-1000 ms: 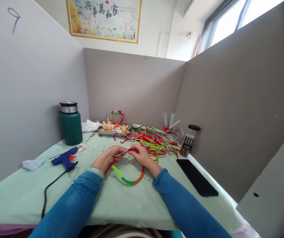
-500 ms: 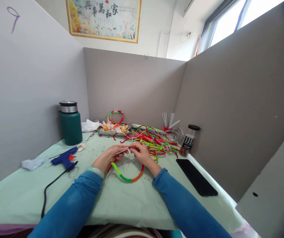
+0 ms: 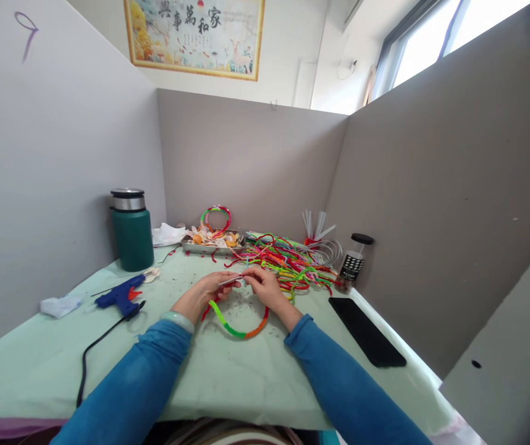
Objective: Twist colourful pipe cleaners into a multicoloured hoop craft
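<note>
Hoop (image 3: 245, 335) is edging slightly far; left hand (image 3: 206, 293) is holding its far side, right hand (image 3: 267, 289) is pinching alongside.

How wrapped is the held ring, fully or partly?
Partly: the ring is covered below, but a pale stretch shows bare by the left hand.

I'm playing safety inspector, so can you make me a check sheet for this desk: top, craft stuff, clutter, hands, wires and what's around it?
Surface: pale green cloth, dark specks near the hands.
Craft things: partly wrapped hoop, showing yellow-green, green and orange fuzzy sections.
Clutter: heap of fuzzy strips; metal tray of small pieces.
Hands: left hand and right hand hold the hoop, fingertips close together.
Cables: black cord runs from the blue glue gun towards the front edge.
Surroundings: grey partitions, framed picture, window.
</note>
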Demonstrator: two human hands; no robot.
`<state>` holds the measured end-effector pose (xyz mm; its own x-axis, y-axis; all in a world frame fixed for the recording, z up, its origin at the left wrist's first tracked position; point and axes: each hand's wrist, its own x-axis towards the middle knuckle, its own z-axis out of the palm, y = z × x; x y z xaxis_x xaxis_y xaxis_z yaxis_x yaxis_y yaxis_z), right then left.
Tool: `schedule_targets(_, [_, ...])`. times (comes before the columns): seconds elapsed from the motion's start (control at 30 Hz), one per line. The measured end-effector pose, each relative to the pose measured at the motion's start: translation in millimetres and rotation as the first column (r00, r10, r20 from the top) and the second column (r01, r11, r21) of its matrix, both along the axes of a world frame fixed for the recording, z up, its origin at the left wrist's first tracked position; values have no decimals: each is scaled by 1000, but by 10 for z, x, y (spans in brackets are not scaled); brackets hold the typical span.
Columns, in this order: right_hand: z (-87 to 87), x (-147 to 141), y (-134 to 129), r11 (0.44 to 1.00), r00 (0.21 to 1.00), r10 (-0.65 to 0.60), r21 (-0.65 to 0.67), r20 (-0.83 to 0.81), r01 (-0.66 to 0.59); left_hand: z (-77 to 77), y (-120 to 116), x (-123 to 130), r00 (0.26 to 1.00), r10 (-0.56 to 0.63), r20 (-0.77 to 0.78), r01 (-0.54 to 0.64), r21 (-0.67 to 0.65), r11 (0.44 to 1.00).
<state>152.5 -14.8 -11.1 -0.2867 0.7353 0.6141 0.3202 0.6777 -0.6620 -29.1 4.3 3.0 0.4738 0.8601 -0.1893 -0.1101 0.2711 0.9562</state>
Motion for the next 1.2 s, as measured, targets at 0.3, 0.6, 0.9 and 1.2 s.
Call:
schedule_targets(0.3, [-39,20,50,998,998,-57,-27,-24,57,9,-17,11,991,74,-115,-72,25,997])
schedule_targets(0.6, [-87,22,86,995,993,-93,36,-71,96,12,-76,42,988,94,-126,-87,61,994])
schedule_targets(0.9, [-76,28,93,984,986,-169,52,-1,169,-12,-104,133,973,115,-199,-98,96,991])
schedule_targets(1.2, [-110,54,148,985,983,-173,26,60,172,-26,-133,156,976,81,-200,-66,79,995])
